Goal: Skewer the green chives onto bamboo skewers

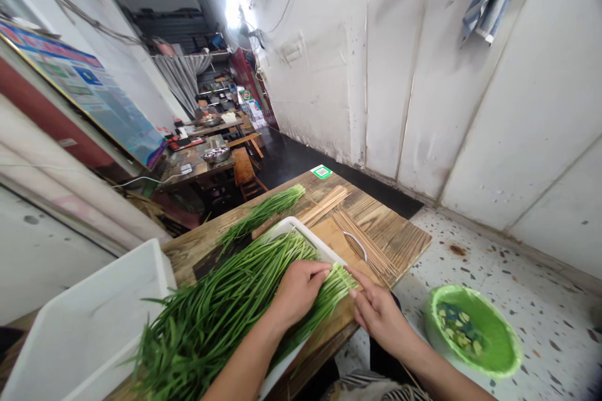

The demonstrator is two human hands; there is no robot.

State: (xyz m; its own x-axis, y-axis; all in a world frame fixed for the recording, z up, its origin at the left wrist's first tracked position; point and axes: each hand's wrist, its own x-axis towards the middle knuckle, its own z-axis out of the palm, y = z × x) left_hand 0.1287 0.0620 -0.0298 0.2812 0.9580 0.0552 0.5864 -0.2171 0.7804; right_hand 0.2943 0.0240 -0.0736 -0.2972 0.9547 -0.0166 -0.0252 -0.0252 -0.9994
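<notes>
Left hand (297,291): half-curled, green bundle (339,283) held.
Right hand (376,308): fingers bent, pale ends touched; grip cannot be told.
Bundle position: held over wooden board (332,235), beside heaped white tray (305,232).

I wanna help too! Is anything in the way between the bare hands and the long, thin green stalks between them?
No, nothing visible stands in the way: the left hand and the right hand both touch the bunch of green stalks near its pale ends.

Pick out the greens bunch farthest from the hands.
The small bunch across the table, beyond the white tray; the large pile fills that tray, and the third bunch is at the left hand and right hand.
</notes>
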